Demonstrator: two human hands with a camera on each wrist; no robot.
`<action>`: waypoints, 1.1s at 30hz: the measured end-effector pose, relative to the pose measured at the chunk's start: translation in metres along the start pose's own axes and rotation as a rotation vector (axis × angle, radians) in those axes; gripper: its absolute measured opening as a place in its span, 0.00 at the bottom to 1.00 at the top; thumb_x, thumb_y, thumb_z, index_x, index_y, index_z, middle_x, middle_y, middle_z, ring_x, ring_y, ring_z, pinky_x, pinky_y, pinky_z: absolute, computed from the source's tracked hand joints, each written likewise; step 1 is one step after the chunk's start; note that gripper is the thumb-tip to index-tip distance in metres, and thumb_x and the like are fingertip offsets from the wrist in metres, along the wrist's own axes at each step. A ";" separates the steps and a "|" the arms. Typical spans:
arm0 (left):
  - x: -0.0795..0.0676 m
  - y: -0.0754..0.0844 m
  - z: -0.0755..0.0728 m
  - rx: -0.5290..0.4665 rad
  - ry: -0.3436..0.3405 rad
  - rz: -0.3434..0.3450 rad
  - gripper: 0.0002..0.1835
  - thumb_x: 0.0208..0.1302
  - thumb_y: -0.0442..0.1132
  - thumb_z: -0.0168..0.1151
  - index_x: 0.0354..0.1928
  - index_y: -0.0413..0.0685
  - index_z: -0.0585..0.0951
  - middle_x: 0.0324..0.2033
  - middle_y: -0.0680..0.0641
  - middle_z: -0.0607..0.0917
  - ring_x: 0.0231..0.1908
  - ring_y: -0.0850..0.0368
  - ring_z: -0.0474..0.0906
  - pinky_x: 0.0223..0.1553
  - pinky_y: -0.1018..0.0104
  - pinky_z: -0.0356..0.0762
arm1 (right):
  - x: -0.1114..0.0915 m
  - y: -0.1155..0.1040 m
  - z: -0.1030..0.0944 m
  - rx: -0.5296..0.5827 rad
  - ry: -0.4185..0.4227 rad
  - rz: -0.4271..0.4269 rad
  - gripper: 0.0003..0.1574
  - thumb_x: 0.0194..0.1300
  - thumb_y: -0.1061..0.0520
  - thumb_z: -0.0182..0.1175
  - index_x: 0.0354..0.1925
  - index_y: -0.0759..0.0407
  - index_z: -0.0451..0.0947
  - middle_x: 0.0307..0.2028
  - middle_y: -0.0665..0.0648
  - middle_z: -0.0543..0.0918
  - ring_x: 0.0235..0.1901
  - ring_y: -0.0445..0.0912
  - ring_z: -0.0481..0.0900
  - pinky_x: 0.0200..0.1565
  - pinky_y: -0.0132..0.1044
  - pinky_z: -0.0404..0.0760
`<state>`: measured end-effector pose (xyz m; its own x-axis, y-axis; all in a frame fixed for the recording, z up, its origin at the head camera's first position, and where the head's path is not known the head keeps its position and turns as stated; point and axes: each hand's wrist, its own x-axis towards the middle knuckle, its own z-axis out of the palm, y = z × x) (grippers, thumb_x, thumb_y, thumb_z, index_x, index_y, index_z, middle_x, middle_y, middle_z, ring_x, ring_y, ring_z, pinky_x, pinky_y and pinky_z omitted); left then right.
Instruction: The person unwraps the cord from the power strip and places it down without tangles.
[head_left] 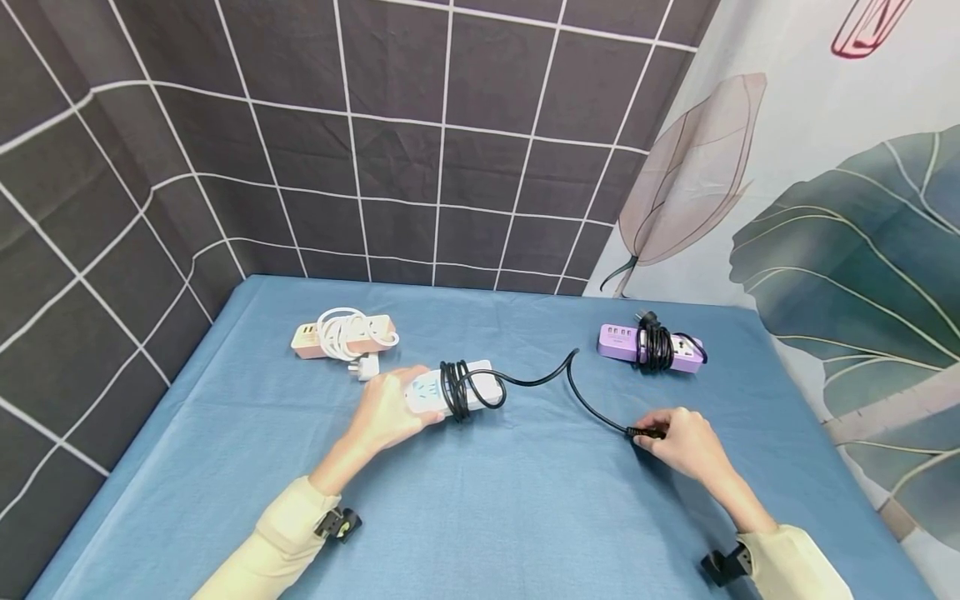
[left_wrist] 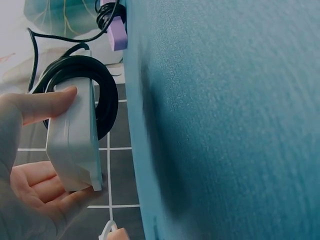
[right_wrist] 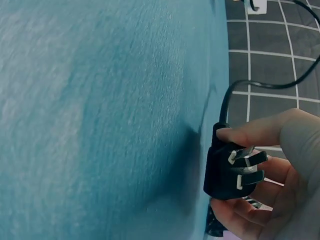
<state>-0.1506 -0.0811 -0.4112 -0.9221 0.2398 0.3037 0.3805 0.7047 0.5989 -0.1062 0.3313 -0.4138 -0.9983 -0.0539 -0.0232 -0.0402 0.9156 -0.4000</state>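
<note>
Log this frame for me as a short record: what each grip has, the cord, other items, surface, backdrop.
left grip: holding white power strip
right grip: pinching black plug, prongs visible in right wrist view
black cord: partly wound around the white strip, one loose stretch running to the plug
back left: pink power strip, white cord wound around it, white plug beside it
back right: purple power strip, wound with its own black cord
surface: blue cloth
backdrop: dark grid-patterned fabric

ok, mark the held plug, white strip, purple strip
Held plug (right_wrist: 222,172), right wrist view: body.
White strip (head_left: 427,392), head view: socket face.
Purple strip (head_left: 619,342), head view: top face, left end.
</note>
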 end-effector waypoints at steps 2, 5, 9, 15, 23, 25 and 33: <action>0.000 0.000 -0.001 0.001 -0.002 -0.001 0.31 0.34 0.44 0.79 0.47 0.44 0.83 0.39 0.45 0.88 0.33 0.53 0.79 0.36 0.60 0.73 | 0.000 0.001 0.000 -0.004 -0.017 0.004 0.07 0.52 0.58 0.68 0.33 0.56 0.87 0.29 0.53 0.88 0.26 0.41 0.79 0.29 0.40 0.74; 0.000 0.001 -0.001 -0.001 -0.009 -0.006 0.32 0.34 0.45 0.79 0.48 0.44 0.83 0.41 0.44 0.88 0.35 0.52 0.80 0.37 0.59 0.74 | 0.001 0.004 0.000 -0.018 -0.058 0.002 0.08 0.53 0.58 0.68 0.35 0.57 0.86 0.30 0.54 0.88 0.29 0.46 0.82 0.33 0.45 0.77; -0.001 0.002 0.000 0.001 -0.016 -0.004 0.33 0.35 0.46 0.79 0.49 0.43 0.82 0.43 0.43 0.87 0.37 0.51 0.81 0.39 0.57 0.75 | 0.004 0.005 -0.001 -0.027 -0.104 -0.002 0.09 0.54 0.57 0.68 0.37 0.57 0.86 0.33 0.56 0.88 0.35 0.52 0.84 0.39 0.51 0.78; -0.001 0.002 0.003 -0.003 -0.022 -0.018 0.32 0.34 0.44 0.79 0.48 0.46 0.82 0.42 0.44 0.87 0.36 0.53 0.80 0.39 0.58 0.75 | 0.007 0.004 -0.002 -0.040 -0.134 0.005 0.12 0.54 0.54 0.69 0.38 0.56 0.85 0.35 0.55 0.88 0.35 0.49 0.84 0.39 0.51 0.77; -0.003 0.007 0.005 -0.011 -0.066 -0.055 0.34 0.35 0.45 0.79 0.51 0.45 0.81 0.47 0.41 0.86 0.42 0.49 0.82 0.45 0.54 0.76 | 0.009 0.003 0.001 -0.045 -0.134 -0.007 0.16 0.54 0.52 0.69 0.41 0.58 0.84 0.34 0.54 0.88 0.31 0.44 0.81 0.36 0.47 0.76; -0.004 0.008 0.006 -0.011 -0.066 -0.049 0.34 0.35 0.45 0.79 0.51 0.46 0.82 0.46 0.42 0.86 0.41 0.50 0.81 0.44 0.54 0.76 | 0.010 0.002 0.002 -0.043 -0.137 -0.005 0.17 0.54 0.52 0.69 0.41 0.58 0.84 0.34 0.54 0.88 0.30 0.43 0.81 0.35 0.45 0.76; -0.004 0.008 0.009 -0.019 -0.059 -0.019 0.32 0.34 0.43 0.79 0.49 0.46 0.82 0.44 0.43 0.87 0.39 0.51 0.81 0.42 0.56 0.76 | 0.010 -0.002 0.002 -0.028 -0.139 0.011 0.19 0.56 0.50 0.68 0.43 0.59 0.83 0.33 0.52 0.87 0.28 0.40 0.78 0.32 0.40 0.75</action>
<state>-0.1446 -0.0705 -0.4138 -0.9315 0.2660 0.2480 0.3636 0.6967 0.6184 -0.1158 0.3285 -0.4147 -0.9833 -0.0964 -0.1545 -0.0321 0.9270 -0.3736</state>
